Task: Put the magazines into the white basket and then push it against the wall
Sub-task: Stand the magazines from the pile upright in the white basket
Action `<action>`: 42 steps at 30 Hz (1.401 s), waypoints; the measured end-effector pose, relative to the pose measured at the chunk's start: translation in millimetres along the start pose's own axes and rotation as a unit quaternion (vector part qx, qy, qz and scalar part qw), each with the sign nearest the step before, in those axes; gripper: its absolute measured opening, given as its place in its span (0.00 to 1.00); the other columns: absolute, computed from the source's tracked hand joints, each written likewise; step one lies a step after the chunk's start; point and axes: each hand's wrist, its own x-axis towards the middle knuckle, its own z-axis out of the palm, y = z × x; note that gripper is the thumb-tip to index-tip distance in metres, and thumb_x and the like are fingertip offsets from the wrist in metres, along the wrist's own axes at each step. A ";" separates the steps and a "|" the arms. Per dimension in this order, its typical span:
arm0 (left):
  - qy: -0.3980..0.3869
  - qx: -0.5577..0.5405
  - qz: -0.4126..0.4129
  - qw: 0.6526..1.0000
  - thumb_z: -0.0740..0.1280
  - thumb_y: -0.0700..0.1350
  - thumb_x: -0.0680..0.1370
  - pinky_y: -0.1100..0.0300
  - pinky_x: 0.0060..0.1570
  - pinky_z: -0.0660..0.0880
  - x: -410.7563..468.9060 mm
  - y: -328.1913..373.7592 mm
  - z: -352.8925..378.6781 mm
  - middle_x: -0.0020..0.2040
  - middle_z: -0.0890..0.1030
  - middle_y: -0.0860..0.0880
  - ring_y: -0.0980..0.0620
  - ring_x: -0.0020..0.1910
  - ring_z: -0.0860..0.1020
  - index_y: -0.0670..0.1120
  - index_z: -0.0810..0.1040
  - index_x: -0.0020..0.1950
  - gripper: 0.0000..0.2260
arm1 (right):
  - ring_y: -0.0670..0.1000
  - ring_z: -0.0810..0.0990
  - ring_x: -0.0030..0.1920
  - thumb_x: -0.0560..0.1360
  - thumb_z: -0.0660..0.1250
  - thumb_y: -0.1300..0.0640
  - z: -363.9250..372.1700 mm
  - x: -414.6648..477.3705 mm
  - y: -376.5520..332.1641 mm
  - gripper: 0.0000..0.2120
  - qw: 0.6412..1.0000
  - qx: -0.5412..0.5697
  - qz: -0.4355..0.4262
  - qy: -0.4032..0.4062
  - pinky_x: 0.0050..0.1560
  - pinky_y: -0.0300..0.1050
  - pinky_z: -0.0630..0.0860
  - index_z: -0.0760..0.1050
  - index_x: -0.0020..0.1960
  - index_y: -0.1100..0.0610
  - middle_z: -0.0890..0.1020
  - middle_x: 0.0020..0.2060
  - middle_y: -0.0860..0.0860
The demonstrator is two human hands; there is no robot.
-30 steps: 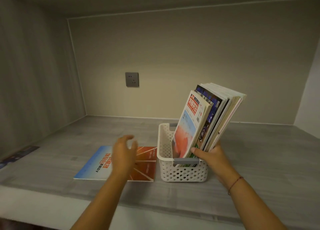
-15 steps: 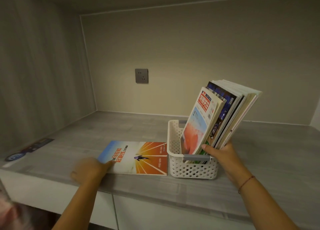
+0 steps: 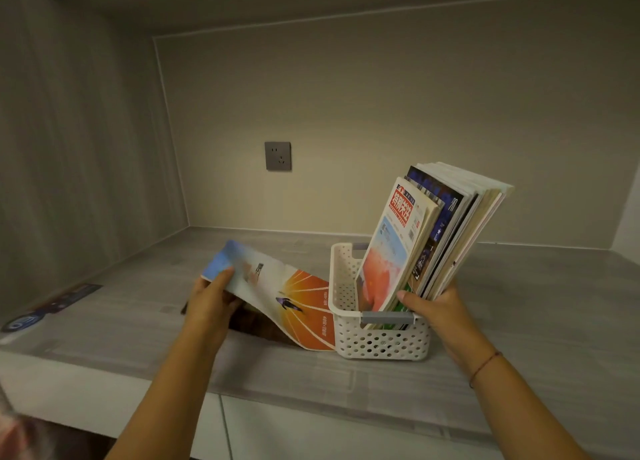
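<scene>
We see the left hand (image 3: 211,298) gripping the left edge of a loose magazine (image 3: 277,293), thumb on top of the cover and the other fingers underneath. That edge is raised off the desk (image 3: 536,303), so the magazine bends in a curve. Its orange right end is low, next to the left wall of the white basket (image 3: 346,286); we cannot tell if they touch. The cover goes from blue at the held end to orange sunburst at the basket end.

The right hand (image 3: 436,303) is closed around the lower part of the standing magazines (image 3: 433,238), thumb at the front and fingers wrapped behind. These magazines sit with their lower ends inside the basket and lean to the right. The front one has a red title block and a peach-coloured picture.

The basket is perforated, with a grey handle (image 3: 388,318) on the near rim. It stands on the desk near the front edge, well apart from the back wall (image 3: 381,113). A grey socket (image 3: 278,156) is on that wall. A red string bracelet (image 3: 485,366) is on the right wrist. A dark blue strip (image 3: 52,303) lies at the far left of the desk.
</scene>
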 end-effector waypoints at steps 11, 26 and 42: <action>-0.025 0.610 0.312 0.728 0.69 0.58 0.73 0.38 0.67 0.31 2.8 18.8 30.9 0.79 0.47 0.55 0.49 0.77 0.40 0.53 0.78 0.62 0.19 | 0.40 0.78 0.51 0.67 0.75 0.60 0.5 -0.7 -0.7 0.30 1.000 -0.006 0.006 0.009 0.43 0.34 0.74 0.65 0.62 0.45 0.79 0.53 0.43; 0.089 0.631 -0.065 0.768 0.71 0.54 0.70 0.50 0.57 0.73 22.2 -9.9 -60.6 0.53 0.78 0.41 0.40 0.54 0.76 0.41 0.76 0.55 0.20 | 0.43 0.78 0.53 0.67 0.74 0.61 0.9 -0.5 -2.8 0.32 1.000 0.003 0.009 0.006 0.51 0.43 0.76 0.65 0.66 0.50 0.79 0.54 0.45; 0.071 0.684 -0.143 0.711 0.76 0.53 0.69 0.58 0.41 0.69 34.1 4.1 -53.0 0.37 0.73 0.46 0.49 0.42 0.74 0.41 0.68 0.40 0.21 | 0.42 0.77 0.53 0.67 0.74 0.61 1.3 -1.2 -1.8 0.32 1.000 0.001 0.005 0.015 0.43 0.35 0.73 0.65 0.66 0.50 0.79 0.54 0.45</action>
